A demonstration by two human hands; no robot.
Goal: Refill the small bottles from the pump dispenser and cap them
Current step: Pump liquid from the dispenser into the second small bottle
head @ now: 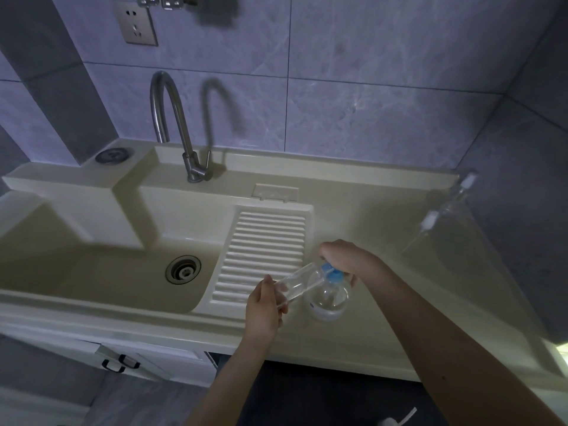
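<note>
near the worktop's front edge, beside the washboard (264, 256), my left hand (264, 305) gripped a small bottle (295, 282) tilted to the pump dispenser (328, 298), my right hand (344, 259) pressed its blue pump head (332, 272); i judged slow strokes best.

**Dim, bluish light with soft focus and wide-angle bending**

The scene is dim, with a cool violet cast on the tiled wall (368, 103) and a yellowish tint on the sink counter (353, 198). Light comes from the left front: the faucet (172, 118) throws a clear curved shadow to its right on the wall. A faint glare streak shows on the tiles at upper right. The clear bottles (442, 216) at the right edge are smeared and stretched. Straight counter edges bow toward the frame borders. Detail is soft throughout, and the lower corners fall into darkness.
</note>
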